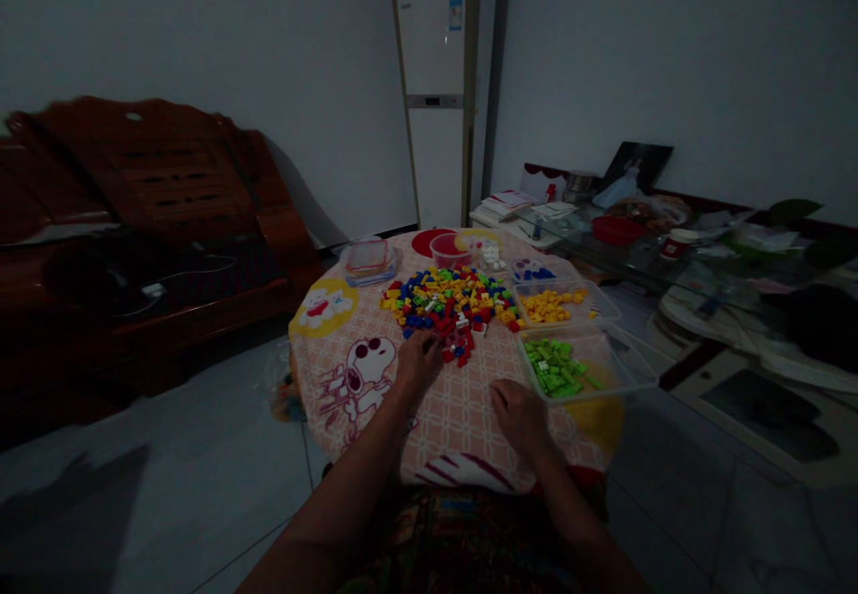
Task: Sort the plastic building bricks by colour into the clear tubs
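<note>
A loose pile of small plastic building bricks (462,295), in red, yellow, blue, green and white, lies mid-table. At its near left edge is my left hand (419,362), fingers curled down beside some red bricks (457,346); whatever is between the fingertips is hidden. My right hand (521,414) rests closed on the tablecloth, just left of a clear box of green bricks (556,369). Its palm side is out of sight. Behind that box stands another with yellow bricks (553,306). Blue bricks (534,274) and white bricks (492,257) sit in smaller containers farther back.
A round table with a patterned pink cloth (456,433) carries everything. At its back are a clear round tub (452,250) and stacked lids or boxes (370,259). A wooden bench (167,192) stands left; a cluttered glass-topped stand (643,263) is right.
</note>
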The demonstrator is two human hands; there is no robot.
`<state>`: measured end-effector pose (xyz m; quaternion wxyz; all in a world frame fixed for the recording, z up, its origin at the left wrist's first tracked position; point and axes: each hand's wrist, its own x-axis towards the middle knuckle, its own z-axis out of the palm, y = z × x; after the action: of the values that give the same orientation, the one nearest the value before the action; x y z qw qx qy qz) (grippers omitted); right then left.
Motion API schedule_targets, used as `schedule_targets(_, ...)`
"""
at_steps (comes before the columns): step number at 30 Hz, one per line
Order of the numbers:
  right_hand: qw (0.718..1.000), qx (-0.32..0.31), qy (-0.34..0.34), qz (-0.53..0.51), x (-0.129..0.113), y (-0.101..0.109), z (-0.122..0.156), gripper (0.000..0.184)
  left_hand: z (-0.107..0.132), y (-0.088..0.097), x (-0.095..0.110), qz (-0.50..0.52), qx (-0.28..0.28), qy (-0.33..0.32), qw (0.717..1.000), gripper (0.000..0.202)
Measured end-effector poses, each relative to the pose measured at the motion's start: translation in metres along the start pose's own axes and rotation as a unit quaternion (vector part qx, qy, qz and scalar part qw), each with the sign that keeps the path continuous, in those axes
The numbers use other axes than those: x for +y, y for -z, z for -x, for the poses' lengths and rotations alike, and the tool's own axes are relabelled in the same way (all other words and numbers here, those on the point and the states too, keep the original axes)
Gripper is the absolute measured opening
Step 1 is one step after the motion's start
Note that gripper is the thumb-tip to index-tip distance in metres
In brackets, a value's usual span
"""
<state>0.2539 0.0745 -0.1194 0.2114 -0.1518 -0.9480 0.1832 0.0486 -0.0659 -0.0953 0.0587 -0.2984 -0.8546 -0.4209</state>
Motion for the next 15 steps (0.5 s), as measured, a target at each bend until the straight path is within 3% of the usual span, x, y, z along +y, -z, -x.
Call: schedule_targets(15, 1.0, 0.001, -0.004, 0.006, -0.0017, 0.0017, -0.0002, 0.024, 0.0035, 0.0036, 0.0053, 0.013, -0.02, 0.041, 0.999, 0.016)
